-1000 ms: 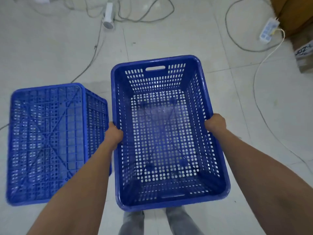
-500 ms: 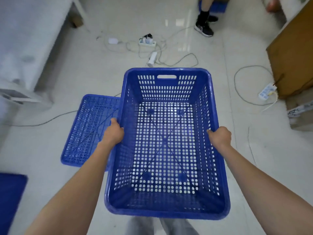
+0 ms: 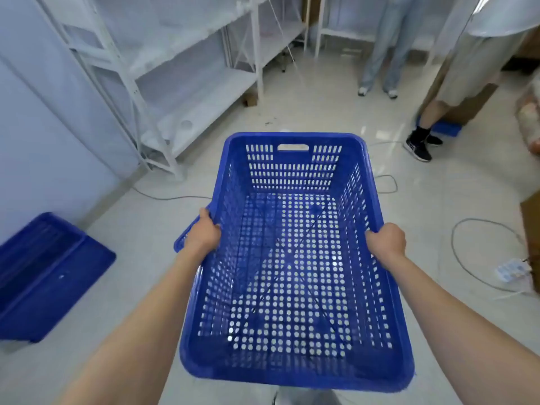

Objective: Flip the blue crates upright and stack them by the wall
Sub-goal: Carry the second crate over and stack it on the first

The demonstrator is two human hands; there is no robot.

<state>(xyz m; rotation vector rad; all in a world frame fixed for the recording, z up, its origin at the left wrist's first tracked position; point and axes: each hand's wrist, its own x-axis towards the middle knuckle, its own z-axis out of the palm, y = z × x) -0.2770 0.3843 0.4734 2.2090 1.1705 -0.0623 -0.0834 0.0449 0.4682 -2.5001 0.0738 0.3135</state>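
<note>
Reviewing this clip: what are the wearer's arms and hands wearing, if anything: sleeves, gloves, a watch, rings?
Nothing shows: both forearms are bare up to the frame edge, no sleeve in view. The left hand and right hand wear no gloves, and no watch, strap or ring is visible.

No readable text, label, brand, number or sign is showing anywhere in this view.

Bright, even indoor light fills the view, with pale glare patches on the glossy floor [image 3: 365, 133] ahead. Shadows are faint and soft. Wide-angle distortion bends the white shelving [image 3: 187, 83] and the frame edges. Motion blur softens the background and the blue crate [image 3: 292, 258], whose perforations stay readable
</note>
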